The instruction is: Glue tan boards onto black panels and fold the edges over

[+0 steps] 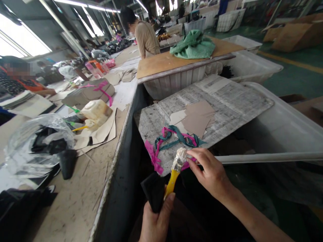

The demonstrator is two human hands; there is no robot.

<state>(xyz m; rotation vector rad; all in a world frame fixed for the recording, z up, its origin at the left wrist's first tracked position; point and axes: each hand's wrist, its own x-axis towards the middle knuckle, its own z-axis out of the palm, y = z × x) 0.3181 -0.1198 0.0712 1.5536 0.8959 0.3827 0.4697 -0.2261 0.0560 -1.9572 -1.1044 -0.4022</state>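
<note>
My left hand (157,218) is closed around the yellow handle of a glue brush (171,181) and also grips a folded black piece (153,191) of leather-like material. The brush points up, its bristles and ferrule caked with whitish residue. Beside the bristles is my right hand (210,171), thumb and forefinger drawn together in a pinch. Whatever lies between those fingertips is too small to make out. Behind the brush, pink and teal fabric strips (165,144) lie tangled on a worn grey board (227,97), near a small stack of beige cut pieces (198,119).
Left is a workbench (83,191) with a plastic bag of black pieces (42,144), a stained glue container (96,111) and a tied beige bundle (88,92). White bins (285,124) stand right; green cloth (193,45) tops a brown board. A person (147,38) leans over the bench ahead.
</note>
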